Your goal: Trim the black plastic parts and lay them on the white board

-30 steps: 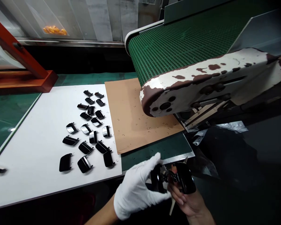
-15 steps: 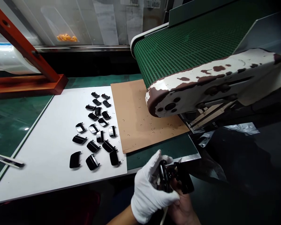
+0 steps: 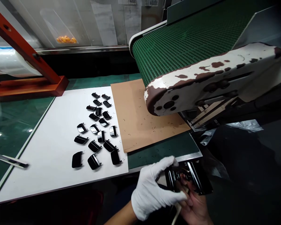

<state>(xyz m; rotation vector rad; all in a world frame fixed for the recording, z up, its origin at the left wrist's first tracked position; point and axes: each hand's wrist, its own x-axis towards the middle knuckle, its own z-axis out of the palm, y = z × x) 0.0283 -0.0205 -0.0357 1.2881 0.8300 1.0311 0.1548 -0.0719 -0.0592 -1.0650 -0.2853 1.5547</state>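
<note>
My left hand point(image 3: 152, 190), in a white glove, grips the near end of a glossy black plastic part point(image 3: 204, 178) between thumb and fingers, just off the bench's front edge. Beneath and to the right of it is my bare right hand point(image 3: 195, 204), its fingers curled in against the inner side of the same part. The part's middle is partly hidden by both hands. A pale strip point(image 3: 176, 214) hangs below them; I cannot make out what it belongs to. Several small black plastic pieces point(image 3: 94, 162) lie spread on a white sheet point(image 3: 51, 134) to the left.
A brown cardboard sheet point(image 3: 133, 115) with small curled scraps lies under the end of a green conveyor belt point(image 3: 178, 43). A box cutter point(image 3: 12, 161) rests at the left. Behind it stands an orange frame point(image 3: 37, 53) with a clear film roll point(image 3: 11, 61).
Both hands have shifted to the right with the black part, which has turned and now shows more of its inner side. The view has moved slightly.
</note>
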